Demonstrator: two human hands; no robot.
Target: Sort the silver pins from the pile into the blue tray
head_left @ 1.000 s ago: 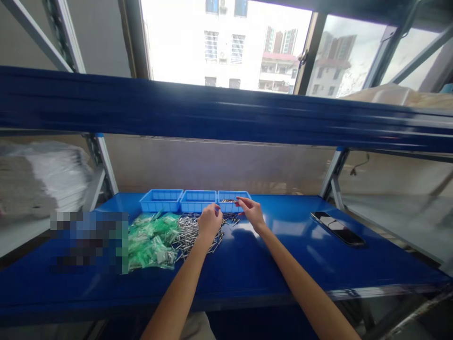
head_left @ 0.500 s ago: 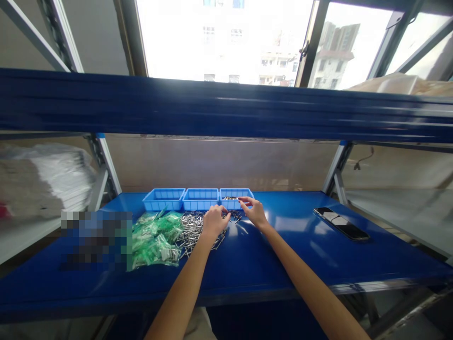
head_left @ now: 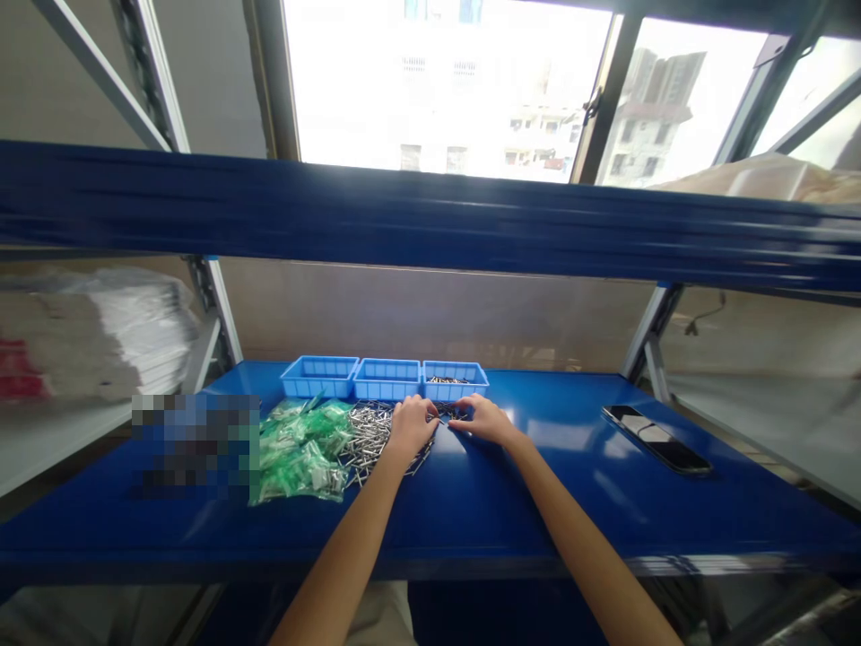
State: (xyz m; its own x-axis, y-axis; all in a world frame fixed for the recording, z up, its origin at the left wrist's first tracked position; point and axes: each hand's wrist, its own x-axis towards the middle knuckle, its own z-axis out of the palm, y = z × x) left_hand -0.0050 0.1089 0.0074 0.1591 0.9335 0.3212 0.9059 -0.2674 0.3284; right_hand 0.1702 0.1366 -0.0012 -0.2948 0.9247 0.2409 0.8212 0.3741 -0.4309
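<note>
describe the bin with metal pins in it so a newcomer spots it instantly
Along the back of the lower shelf, three light-blue bins stand in a row. Take the rightmost bin, at the end nearest the phone; only this one shows metal pins inside.

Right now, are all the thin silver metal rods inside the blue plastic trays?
No, a pile of thin silver metal rods lies on the shiny blue table in front of the three blue rectangular plastic trays.
</note>
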